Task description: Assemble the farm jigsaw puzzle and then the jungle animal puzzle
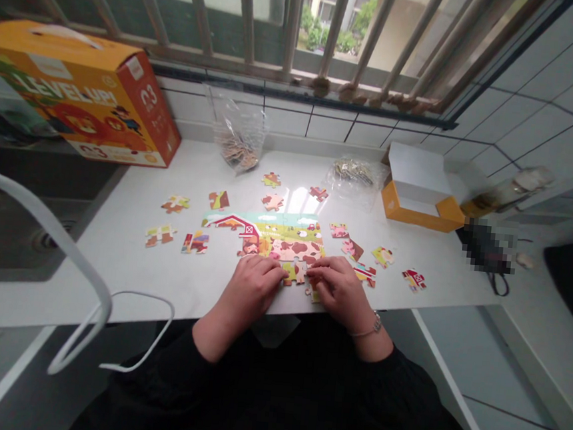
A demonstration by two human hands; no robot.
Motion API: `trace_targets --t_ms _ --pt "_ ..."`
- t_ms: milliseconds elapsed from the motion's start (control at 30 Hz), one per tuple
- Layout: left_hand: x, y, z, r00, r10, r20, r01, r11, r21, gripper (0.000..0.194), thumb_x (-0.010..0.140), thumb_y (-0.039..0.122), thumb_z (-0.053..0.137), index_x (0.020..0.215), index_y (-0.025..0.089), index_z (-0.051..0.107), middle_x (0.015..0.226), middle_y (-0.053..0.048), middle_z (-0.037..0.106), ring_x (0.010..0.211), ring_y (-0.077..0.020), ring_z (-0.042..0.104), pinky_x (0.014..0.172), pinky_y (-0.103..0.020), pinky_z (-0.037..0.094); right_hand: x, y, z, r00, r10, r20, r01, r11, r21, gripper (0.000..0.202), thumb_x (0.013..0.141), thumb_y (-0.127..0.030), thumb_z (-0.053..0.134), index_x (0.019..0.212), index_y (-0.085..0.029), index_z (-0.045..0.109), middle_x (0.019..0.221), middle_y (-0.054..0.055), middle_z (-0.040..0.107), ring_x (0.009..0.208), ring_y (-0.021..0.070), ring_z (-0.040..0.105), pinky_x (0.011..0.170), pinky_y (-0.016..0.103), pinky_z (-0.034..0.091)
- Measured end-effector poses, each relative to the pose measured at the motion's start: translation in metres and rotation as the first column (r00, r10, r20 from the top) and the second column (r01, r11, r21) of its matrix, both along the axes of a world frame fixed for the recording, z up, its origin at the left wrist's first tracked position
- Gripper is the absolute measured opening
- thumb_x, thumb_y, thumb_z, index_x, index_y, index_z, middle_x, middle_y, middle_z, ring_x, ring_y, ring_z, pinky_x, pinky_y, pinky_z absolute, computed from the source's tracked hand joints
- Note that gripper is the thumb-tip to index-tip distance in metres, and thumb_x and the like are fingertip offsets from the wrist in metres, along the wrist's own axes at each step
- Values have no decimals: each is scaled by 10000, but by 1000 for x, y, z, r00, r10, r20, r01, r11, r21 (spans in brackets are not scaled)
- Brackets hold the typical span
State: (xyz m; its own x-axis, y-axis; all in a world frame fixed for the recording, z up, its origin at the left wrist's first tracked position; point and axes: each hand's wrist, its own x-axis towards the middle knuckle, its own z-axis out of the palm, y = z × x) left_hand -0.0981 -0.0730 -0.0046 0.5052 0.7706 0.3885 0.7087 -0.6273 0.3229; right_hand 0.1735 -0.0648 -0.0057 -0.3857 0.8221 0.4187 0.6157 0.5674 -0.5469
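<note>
A partly joined farm puzzle [289, 232] lies on the white counter, showing a red barn, sheep and a spotted cow. My left hand [259, 278] rests at its lower left edge, fingers bent together beside a green and brown piece [291, 273]; whether they grip it is hidden. On the right side, my right hand [335, 283] has its thumb and fingers pinched at the lower right edge of the puzzle, and what they hold is too small to make out. A yellowish piece [315, 295] lies partly under my right hand.
Several loose pieces [196, 241] lie left, above and right [414, 280] of the puzzle. Behind stand an orange box [147, 112], two clear bags [241, 134] and an open small box [408, 205]. A white cable [85, 271] loops at left, near a sink [23, 239].
</note>
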Motion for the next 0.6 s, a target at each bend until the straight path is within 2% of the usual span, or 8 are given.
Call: trace_targets --t_ms 367,500,600 --pt "-17 -12 1 998 36 45 -35 999 -4 171 1099 162 599 1134 235 750 1159 -72 813 1067 -259 723 970 -456 491 0 -2 8 983 127 132 -123 992 -35 442 952 -85 644 1310 -306 779 1305 91 768 1184 305 684 998 512 549" --pt "-26 -14 2 996 57 62 -55 998 -36 167 1088 155 611 1144 240 744 1161 -71 810 1074 -262 719 987 -456 491 -3 -3 12 968 166 191 -159 986 -50 577 904 -79 656 1414 -338 737 1378 79 751 1248 316 668 1091 556 510" --pt "-30 -15 3 994 77 72 -73 996 -58 166 1074 148 629 1144 247 743 1160 -71 806 1081 -267 716 988 -451 490 -7 -3 11 959 186 214 -178 982 -55 622 885 -87 673 1450 -344 715 1425 80 732 1317 332 643 1215 628 429"
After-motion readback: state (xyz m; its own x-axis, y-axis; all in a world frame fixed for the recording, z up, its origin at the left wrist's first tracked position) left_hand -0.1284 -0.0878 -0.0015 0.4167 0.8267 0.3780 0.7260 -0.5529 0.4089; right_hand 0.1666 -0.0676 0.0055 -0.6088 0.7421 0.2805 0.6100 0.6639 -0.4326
